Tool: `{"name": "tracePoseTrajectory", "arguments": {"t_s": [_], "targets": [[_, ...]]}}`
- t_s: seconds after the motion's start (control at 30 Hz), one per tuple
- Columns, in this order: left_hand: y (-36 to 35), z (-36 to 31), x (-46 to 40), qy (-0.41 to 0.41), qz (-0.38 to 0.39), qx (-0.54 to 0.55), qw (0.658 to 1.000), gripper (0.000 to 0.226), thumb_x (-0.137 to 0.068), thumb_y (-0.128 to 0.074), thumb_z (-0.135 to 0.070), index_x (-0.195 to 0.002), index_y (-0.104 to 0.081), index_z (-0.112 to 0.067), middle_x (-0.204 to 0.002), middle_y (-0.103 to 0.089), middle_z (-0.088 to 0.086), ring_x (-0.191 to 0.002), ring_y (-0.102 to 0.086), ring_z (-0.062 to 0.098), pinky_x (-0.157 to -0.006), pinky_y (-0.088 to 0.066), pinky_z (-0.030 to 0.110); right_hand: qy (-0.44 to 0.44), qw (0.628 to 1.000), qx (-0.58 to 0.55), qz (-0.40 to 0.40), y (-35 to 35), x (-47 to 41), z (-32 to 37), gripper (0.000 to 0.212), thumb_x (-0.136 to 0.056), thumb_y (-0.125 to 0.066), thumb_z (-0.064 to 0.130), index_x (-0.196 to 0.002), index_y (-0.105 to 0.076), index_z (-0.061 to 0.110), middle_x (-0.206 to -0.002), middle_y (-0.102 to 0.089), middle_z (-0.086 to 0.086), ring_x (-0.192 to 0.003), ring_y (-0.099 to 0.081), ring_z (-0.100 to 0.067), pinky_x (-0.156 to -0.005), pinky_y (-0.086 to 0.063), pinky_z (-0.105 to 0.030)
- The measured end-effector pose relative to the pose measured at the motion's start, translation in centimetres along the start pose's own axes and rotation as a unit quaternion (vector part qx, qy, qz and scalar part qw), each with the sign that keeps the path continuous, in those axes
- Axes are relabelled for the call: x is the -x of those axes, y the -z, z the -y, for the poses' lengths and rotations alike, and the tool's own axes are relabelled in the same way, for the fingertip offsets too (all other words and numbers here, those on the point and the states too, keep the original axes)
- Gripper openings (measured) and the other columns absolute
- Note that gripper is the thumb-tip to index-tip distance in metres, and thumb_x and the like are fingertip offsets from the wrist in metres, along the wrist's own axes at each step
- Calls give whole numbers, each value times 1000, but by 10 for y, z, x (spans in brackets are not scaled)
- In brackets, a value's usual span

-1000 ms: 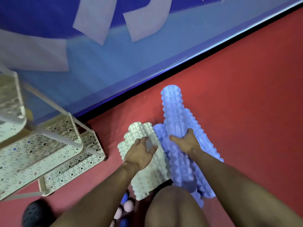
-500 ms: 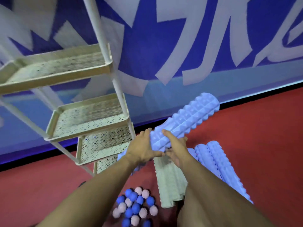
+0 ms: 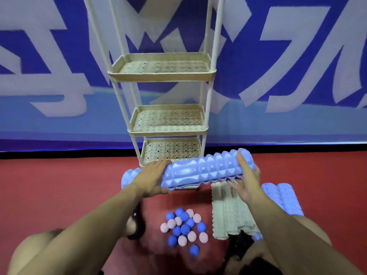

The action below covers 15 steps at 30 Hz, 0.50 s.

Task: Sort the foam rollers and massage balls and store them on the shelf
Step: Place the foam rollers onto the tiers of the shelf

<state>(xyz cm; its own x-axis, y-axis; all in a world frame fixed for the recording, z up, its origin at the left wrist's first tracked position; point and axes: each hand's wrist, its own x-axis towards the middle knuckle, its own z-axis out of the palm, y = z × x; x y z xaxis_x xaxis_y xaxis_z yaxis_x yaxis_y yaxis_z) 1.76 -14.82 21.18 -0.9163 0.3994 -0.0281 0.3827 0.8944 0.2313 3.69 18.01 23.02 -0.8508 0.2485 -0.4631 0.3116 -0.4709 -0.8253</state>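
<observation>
Gripping a blue foam roller (image 3: 198, 171) crosswise, left hand (image 3: 153, 179) and right hand (image 3: 248, 179) near its ends, before the shelf (image 3: 164, 128).

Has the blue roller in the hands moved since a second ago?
Yes. The blue roller has left the floor pile beside the white rollers and is now held level by both hands, in front of the shelf's bottom tier.

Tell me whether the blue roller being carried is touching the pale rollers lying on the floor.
Apart. In the head view both hands hold the blue roller raised in front of the shelf, and the pale rollers lie flat on the floor below it.
</observation>
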Motion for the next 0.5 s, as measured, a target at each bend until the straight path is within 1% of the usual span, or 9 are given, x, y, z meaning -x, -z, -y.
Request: {"name": "tracePoseTrajectory", "arguments": {"t_s": [0.1, 0.17, 0.23, 0.27, 0.33, 0.37, 0.43, 0.47, 0.5], "targets": [[-5, 11, 16, 10, 1, -47, 999, 100, -63, -70, -70, -143, -36, -22, -135, -54, -3, -124, -51, 24, -104, -38, 42, -67, 995, 62, 44, 3, 14, -5, 61, -80, -80, 48, -120, -66, 5, -85, -66, -10, -83, -69, -27, -74, -62, -37], [-9, 14, 22, 23, 19, -78, 997, 100, -68, -69, -70, -147, -33, -22, -140, -50, -4, -131, -45, 23, -112, -30, 46, -96, 988, 105, 65, 5, 21, -12, 56, -84, -76, 48, -116, -69, 4, -88, -65, -11, -88, -71, -26, -87, -60, -42], [-15, 15, 24, 47, 38, -94, 994, 100, -73, -68, -68, -152, -28, -20, -146, -45, -2, -136, -40, 25, -116, -25, 51, -103, 987, 118, 40, 6, 24, -21, 54, -83, -77, 49, -112, -70, 4, -89, -68, -10, -87, -71, -24, -93, -58, -46], [-19, 13, 25, 70, 47, -92, 992, 100, -76, -67, -67, -153, -26, -20, -148, -41, -1, -138, -39, 26, -116, -25, 50, -101, 988, 113, 17, 5, 24, -26, 55, -82, -78, 49, -112, -70, 4, -90, -69, -11, -87, -71, -24, -92, -58, -47], [-27, 13, 28, 127, 56, -63, 988, 99, -77, -66, -69, -153, -26, -19, -148, -38, 3, -136, -40, 29, -112, -31, 48, -89, 990, 109, -30, 6, 21, -38, 59, -78, -81, 49, -113, -69, 3, -92, -69, -11, -88, -71, -24, -84, -61, -45], [-31, 14, 31, 153, 66, -49, 985, 97, -78, -65, -69, -152, -27, -19, -148, -36, 5, -135, -41, 31, -108, -35, 48, -84, 989, 111, -53, 7, 18, -44, 62, -76, -82, 50, -115, -68, 3, -94, -70, -11, -88, -71, -24, -77, -62, -42], [-39, 19, 38, 184, 91, -31, 978, 86, -82, -65, -64, -148, -30, -21, -147, -36, 6, -131, -45, 31, -103, -41, 47, -79, 986, 104, -108, 11, 10, -56, 69, -73, -83, 50, -121, -64, 4, -107, -72, -12, -88, -72, -23, -63, -61, -36], [-44, 23, 42, 193, 98, -23, 976, 82, -83, -66, -60, -146, -32, -21, -145, -38, 5, -129, -47, 30, -102, -44, 48, -76, 983, 97, -138, 12, 6, -61, 77, -71, -84, 51, -126, -60, 4, -112, -71, -14, -87, -72, -23, -58, -60, -34], [-48, 26, 45, 200, 103, -15, 974, 79, -84, -66, -58, -146, -33, -22, -143, -39, 5, -128, -48, 30, -102, -44, 48, -73, 979, 89, -166, 15, 2, -66, 91, -64, -86, 54, -132, -55, 4, -115, -70, -15, -86, -71, -22, -56, -60, -34]]}}
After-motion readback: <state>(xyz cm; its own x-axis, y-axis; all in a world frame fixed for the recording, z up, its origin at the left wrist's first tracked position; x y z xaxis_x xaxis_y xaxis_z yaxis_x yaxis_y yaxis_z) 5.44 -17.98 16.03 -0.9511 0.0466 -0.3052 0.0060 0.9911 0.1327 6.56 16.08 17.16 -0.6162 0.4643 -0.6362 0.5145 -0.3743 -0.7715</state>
